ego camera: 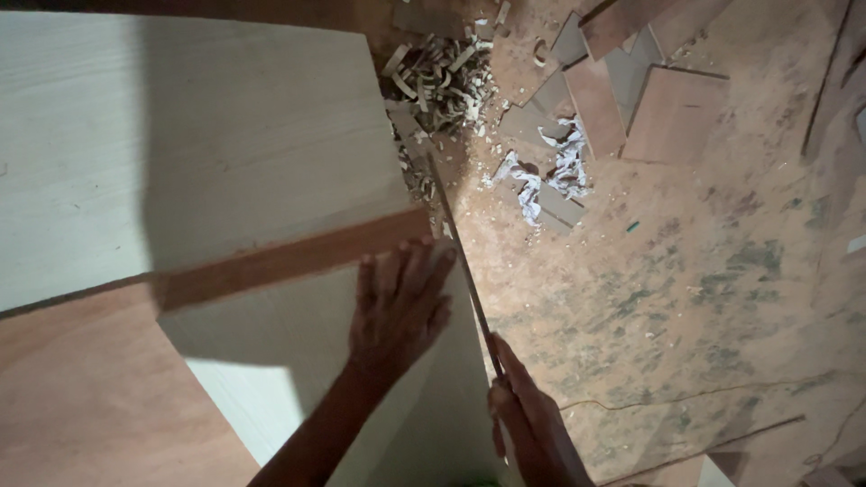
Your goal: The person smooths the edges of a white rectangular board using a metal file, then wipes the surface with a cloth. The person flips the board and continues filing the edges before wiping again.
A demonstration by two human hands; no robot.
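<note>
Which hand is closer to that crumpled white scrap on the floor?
Left hand, flat on the pale panel below the white scrap. Right hand sits lower, gripping the thin strip.

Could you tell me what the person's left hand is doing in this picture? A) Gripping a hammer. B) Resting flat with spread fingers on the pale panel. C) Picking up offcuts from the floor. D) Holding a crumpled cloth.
B: the left hand lies palm down, fingers spread, on the pale panel, while the right hand grips a thin strip along the panel's edge.
</note>
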